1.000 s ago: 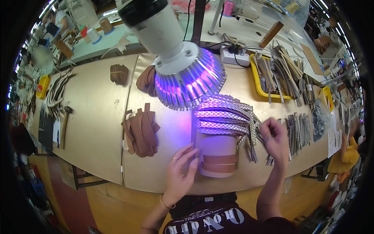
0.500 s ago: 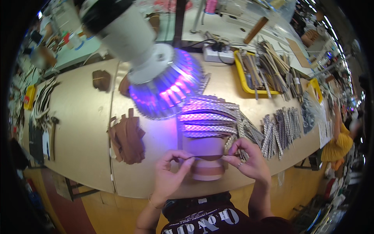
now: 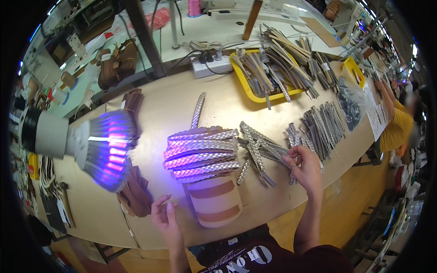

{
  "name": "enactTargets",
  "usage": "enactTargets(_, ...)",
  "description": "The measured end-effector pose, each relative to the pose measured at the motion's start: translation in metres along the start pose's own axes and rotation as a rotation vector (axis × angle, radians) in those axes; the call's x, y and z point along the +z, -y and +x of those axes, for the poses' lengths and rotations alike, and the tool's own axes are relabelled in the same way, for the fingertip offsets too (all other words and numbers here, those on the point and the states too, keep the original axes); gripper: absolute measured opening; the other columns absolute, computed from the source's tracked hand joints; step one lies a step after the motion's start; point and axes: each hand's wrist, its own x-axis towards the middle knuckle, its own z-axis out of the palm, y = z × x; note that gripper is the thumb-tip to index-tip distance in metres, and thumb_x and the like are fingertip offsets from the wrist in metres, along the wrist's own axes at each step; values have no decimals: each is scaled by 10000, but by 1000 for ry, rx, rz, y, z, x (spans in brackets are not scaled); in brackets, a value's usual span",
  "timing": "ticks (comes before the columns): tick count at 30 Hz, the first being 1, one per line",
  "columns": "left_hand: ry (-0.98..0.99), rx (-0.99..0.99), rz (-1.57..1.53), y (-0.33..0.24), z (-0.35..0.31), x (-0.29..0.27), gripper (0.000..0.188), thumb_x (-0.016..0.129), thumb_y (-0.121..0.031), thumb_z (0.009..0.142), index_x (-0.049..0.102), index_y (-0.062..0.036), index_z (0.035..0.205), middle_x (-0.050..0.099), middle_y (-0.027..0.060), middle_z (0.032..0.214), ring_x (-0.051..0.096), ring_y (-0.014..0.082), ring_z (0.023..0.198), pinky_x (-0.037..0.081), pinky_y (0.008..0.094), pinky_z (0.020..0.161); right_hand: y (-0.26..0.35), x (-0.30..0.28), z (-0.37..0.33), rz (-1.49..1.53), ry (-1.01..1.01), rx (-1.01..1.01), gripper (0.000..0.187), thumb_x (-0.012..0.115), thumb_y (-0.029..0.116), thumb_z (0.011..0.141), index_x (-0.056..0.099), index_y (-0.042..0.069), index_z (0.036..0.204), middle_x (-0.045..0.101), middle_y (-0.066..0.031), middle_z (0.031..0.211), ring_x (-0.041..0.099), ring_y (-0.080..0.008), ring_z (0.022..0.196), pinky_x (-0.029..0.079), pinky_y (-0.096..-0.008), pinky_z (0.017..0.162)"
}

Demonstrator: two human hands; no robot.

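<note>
My left hand (image 3: 166,217) is raised beside the left edge of a pale rounded form (image 3: 216,204), its fingers apart and holding nothing. Two flat brown strips (image 3: 213,189) lie across that form. Against its far end rests a stack of silvery braided strips (image 3: 202,154), partly lit violet. To the right, my right hand (image 3: 306,169) has thumb and forefinger closed at the end of a braided strip (image 3: 273,151) in a loose, crossed pile. The fingers partly cover the spot they grip.
A violet-lit lamp (image 3: 102,148) hangs at the left, in front of brown strips (image 3: 135,193). More braided strips (image 3: 323,129) lie in a row at the right. Behind stand a yellow tray (image 3: 248,93) of strips and a white power strip (image 3: 211,67). A person in yellow (image 3: 393,127) is far right.
Both hands held a thin brown strip stretched over the pale form; they have parted. My right hand moved right to the braided pile, my left drew away leftward. The whole view has shifted.
</note>
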Motion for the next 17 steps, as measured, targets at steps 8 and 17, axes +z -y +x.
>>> enactTargets(8,-121,-79,137,-1,-27,7,206,508,-23,983,558,14,1179,575,119,1220,578,150,946,464,289,848,-13,15,16,-223,96,-213,290,804,226,758,650,51,930,639,-113,887,643,-313,779,492,-415,691)
enactTargets(17,-66,159,109,-31,-35,30,238,519,-30,973,556,-19,1208,530,136,1307,586,166,970,449,301,831,-18,-4,48,266,307,64,356,798,339,796,649,54,950,715,-118,921,693,-192,902,482,-388,879)
